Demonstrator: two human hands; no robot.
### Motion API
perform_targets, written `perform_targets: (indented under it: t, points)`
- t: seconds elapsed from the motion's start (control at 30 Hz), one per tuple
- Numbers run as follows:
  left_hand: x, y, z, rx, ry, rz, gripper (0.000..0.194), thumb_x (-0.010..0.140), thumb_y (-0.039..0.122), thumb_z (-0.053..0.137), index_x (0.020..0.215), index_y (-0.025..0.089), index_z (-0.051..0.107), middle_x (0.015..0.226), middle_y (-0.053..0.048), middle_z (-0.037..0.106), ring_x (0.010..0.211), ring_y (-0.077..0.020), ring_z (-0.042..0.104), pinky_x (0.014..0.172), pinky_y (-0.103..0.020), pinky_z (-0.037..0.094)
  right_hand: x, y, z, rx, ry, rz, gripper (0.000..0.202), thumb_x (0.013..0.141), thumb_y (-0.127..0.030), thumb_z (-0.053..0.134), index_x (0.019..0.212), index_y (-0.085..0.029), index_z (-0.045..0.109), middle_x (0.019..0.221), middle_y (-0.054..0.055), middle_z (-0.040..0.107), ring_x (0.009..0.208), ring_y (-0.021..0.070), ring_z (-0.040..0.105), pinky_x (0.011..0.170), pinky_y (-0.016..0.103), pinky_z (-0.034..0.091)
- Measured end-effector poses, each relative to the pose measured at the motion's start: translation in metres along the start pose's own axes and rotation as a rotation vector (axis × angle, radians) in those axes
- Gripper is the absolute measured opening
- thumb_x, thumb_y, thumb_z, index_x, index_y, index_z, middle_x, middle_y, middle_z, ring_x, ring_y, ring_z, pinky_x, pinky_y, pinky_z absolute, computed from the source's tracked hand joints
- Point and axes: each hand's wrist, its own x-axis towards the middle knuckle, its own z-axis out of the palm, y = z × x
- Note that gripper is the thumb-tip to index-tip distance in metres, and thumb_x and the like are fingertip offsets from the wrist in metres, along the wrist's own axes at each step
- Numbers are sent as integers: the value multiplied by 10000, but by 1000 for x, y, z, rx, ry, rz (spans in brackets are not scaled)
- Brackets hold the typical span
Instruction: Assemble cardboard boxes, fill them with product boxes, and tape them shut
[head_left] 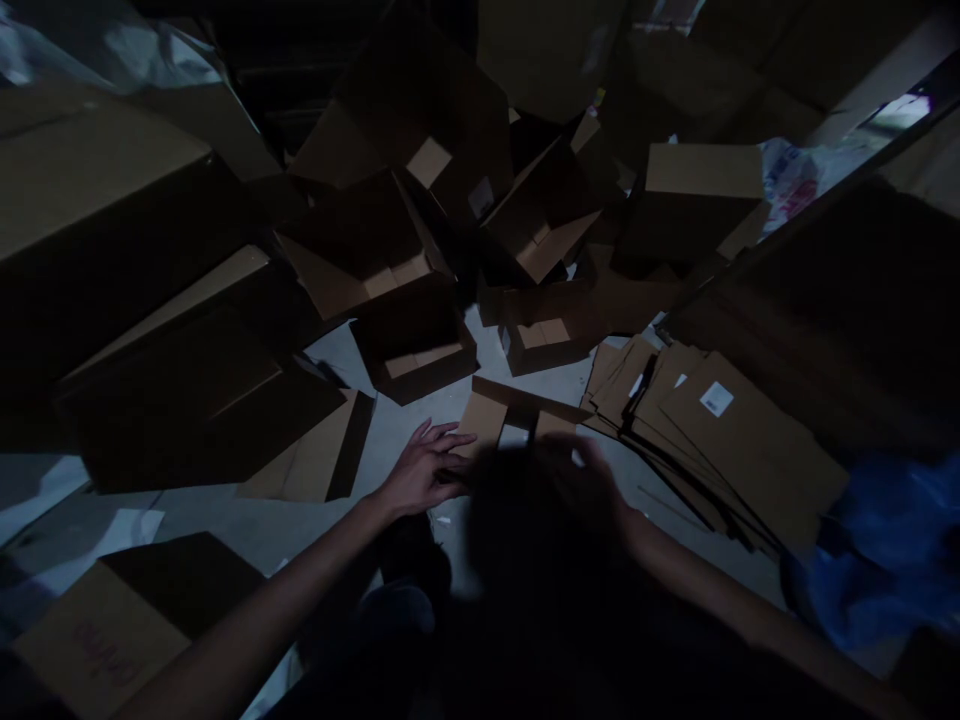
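Observation:
A small cardboard box [484,415] lies on the floor between my hands, with flaps folded inward from both sides and a gap between them. My left hand [429,468] is at its left side, fingers spread, with the fingertips touching or very near the left flap. My right hand [581,470] is at the box's right side in deep shadow, blurred, its fingers hard to make out. The near part of the box is hidden in dark shadow.
Open cardboard boxes [412,345] stand beyond my hands. Flattened cardboard sheets [750,430] are stacked at the right, beside a blue plastic bag [885,550]. Large boxes [187,400] fill the left side. A box with handwriting [112,640] sits at the lower left.

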Motion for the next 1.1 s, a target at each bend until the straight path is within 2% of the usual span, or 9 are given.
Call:
perform_targets:
  t: [0.07,0.13,0.3,0.47,0.6,0.77,0.87,1.03,1.1]
  points:
    - [-3,-2,10,-57,57,-51,177,791,298,776,966,325,790,1427,-10,668,1446,-366,468,1241,-699,161,1,-1,-18,-88,171,-27,730,962,-424,640,1606,-261,338,1678,148,310,1553,363,289,1247,603,319]
    - [-8,2,26,-156,191,-149,191,839,320,735,1025,283,756,1344,-53,704,1375,-341,542,1233,-672,224,5,-3,-31,-146,216,-103,799,951,-388,658,1636,-236,275,1636,163,390,1514,344,366,1234,596,338]
    - [-10,26,54,-149,655,-393,973,830,441,781,1607,179,258,1495,-219,483,1391,-362,504,1142,-583,423,3,-2,-35,-117,139,-263,414,993,-316,593,1407,-300,591,1264,86,707,1186,259,653,1100,507,490]
    - [-5,44,50,215,380,-124,612,1006,257,559,1579,383,386,1710,-111,276,1612,-382,119,1248,-693,117,0,4,-19,-324,206,-141,721,883,-351,718,1538,-242,438,1495,188,510,1399,367,484,1150,620,421]
    - [3,47,57,291,249,-196,740,1001,315,585,1660,268,250,1741,-175,154,1608,-431,33,1232,-723,129,2,10,-5,-479,260,-104,745,920,-261,631,1604,-287,337,1585,173,400,1515,383,331,1240,717,195]
    - [9,44,71,339,193,-264,697,996,300,583,1640,266,317,1742,-171,137,1595,-470,55,1191,-783,151,-17,25,-15,-226,19,-262,540,958,-316,602,1491,-342,521,1462,96,569,1417,308,477,1189,567,415]
    - [13,44,70,334,147,-205,702,1021,278,523,1660,326,237,1732,-112,227,1610,-397,111,1219,-749,135,-57,44,-29,-133,-79,-189,571,970,-310,562,1532,-331,463,1566,96,492,1454,303,451,1188,569,422]
    - [18,46,64,323,127,-126,876,937,388,661,1669,234,204,1718,-161,251,1597,-390,186,1253,-692,108,-167,110,-44,-184,414,262,362,963,-435,479,1265,-273,597,1418,164,594,1335,376,575,1061,642,501]
    - [19,47,64,328,131,-119,904,917,421,687,1664,212,221,1716,-178,248,1595,-397,189,1258,-682,97,-206,135,-43,-308,435,439,353,862,-533,545,1113,-311,656,1170,184,696,1131,417,686,915,615,566]
